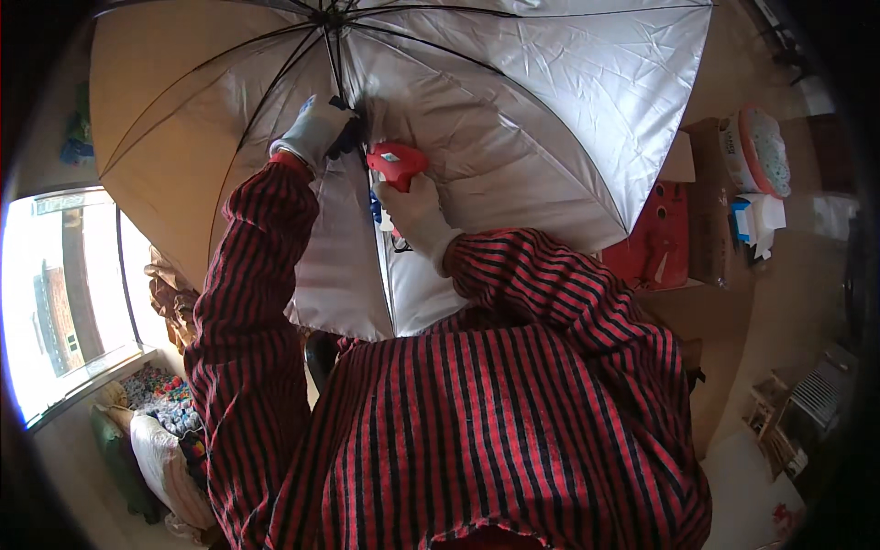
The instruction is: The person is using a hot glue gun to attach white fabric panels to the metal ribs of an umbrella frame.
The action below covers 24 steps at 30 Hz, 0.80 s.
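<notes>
An opened umbrella (559, 119) spreads in front of me, silver inside, with thin black ribs meeting at a dark hub at the top of the view. My left hand (319, 128), in a white glove with dark fingertips, closes on the umbrella's dark frame just below the hub. The exact part in its fingers is hidden. My right hand (417, 211), also gloved in white, grips a red pistol-shaped tool (398, 162). Its front end points towards the frame beside my left hand. Whether the tool touches the umbrella, I cannot tell.
Right of the canopy are a red box (662, 234), a brown carton (709, 202) and a round tub (765, 151) with a pale patterned top. A bright window (64, 284) is at left, above bags (160, 458) and a heap of multicoloured material (165, 396). A small rack (820, 394) stands lower right.
</notes>
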Motion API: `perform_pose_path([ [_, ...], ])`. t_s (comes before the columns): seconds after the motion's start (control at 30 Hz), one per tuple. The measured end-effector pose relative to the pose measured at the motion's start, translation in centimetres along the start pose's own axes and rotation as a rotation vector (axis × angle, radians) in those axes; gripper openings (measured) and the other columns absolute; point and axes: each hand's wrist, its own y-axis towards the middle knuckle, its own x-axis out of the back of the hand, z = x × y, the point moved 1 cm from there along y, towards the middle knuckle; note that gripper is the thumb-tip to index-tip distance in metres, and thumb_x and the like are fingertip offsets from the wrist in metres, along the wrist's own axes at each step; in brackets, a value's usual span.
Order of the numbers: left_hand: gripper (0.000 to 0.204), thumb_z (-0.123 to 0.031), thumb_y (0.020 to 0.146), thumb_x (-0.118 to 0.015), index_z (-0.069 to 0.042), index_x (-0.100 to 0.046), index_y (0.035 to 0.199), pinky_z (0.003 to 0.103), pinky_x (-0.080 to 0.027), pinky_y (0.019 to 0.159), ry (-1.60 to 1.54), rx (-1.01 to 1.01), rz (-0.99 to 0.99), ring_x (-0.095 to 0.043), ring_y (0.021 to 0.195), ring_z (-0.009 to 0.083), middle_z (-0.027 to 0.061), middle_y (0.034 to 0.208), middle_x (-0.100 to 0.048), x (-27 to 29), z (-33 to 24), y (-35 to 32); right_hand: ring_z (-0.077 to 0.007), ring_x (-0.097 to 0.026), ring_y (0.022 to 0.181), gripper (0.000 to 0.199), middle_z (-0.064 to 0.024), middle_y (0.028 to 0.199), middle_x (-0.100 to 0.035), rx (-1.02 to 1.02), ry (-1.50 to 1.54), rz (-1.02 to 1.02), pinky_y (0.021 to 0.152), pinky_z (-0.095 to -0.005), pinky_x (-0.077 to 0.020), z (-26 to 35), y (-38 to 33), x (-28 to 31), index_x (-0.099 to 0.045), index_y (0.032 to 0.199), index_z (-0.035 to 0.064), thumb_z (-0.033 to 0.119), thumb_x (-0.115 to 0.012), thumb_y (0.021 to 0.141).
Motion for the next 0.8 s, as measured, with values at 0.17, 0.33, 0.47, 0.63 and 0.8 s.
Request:
perform_pose_path([
  [0.17, 0.02, -0.017, 0.089, -0.052, 0.002, -0.058, 0.088, 0.033, -0.041, 0.034, -0.138, 0.178, -0.025, -0.056, 0.04, 0.0234, 0.0147, 0.06, -0.061, -0.2, 0.7, 0.7, -0.0252, -0.061, 0.07, 0.026, -0.0129, 0.075, -0.062, 0.158, 0.086, 0.01, 0.063, -0.0383, -0.0469, 0.1, -0.8, 0.0, -0.058, 0.089, 0.003, 0.023, -0.061, 0.073],
  [0.33, 0.02, -0.018, 0.089, -0.053, 0.002, -0.058, 0.088, 0.033, -0.04, 0.033, 0.193, -0.244, -0.049, -0.055, 0.04, 0.0231, 0.0146, 0.059, -0.061, -0.4, 2.0, 1.2, -0.0088, -0.049, 0.059, 0.019, 0.0016, 0.066, -0.051, 0.039, 0.156, 0.118, 0.054, -0.0284, -0.0426, 0.7, -1.1, 0.8, -0.055, 0.089, 0.004, 0.019, -0.06, 0.078],
  [0.47, 0.02, -0.018, 0.089, -0.053, 0.001, -0.059, 0.085, 0.032, -0.04, 0.034, -0.173, 0.161, -0.057, -0.055, 0.04, 0.0226, 0.0134, 0.059, -0.061, -0.5, 1.8, 1.6, -0.0117, -0.053, 0.063, 0.02, -0.0018, 0.071, -0.055, 0.045, 0.125, 0.117, 0.057, -0.0302, -0.0443, 0.3, 0.1, 1.3, -0.057, 0.091, 0.0051, 0.018, -0.06, 0.077],
  [0.63, 0.021, -0.018, 0.089, -0.054, 0.0, -0.061, 0.08, 0.031, -0.04, 0.034, 0.476, -0.471, 0.051, -0.056, 0.042, 0.0197, 0.0108, 0.06, -0.061, -0.3, 3.7, 2.6, -0.018, -0.06, 0.068, 0.02, -0.007, 0.077, -0.06, -0.019, 0.223, 0.192, 0.061, -0.0333, -0.0474, 1.0, -0.1, 1.8, -0.059, 0.094, 0.0062, 0.016, -0.061, 0.077],
  [0.8, 0.021, -0.017, 0.088, -0.056, -0.001, -0.062, 0.077, 0.03, -0.039, 0.034, 0.113, -0.281, 0.055, -0.056, 0.042, 0.017, 0.0084, 0.059, -0.061, -0.4, 4.5, 2.4, -0.012, -0.058, 0.068, 0.037, -0.0024, 0.082, -0.059, -0.184, 0.38, 0.273, 0.06, -0.0297, -0.0481, 2.6, -0.9, 2.9, -0.057, 0.101, 0.0027, 0.028, -0.071, 0.077],
])
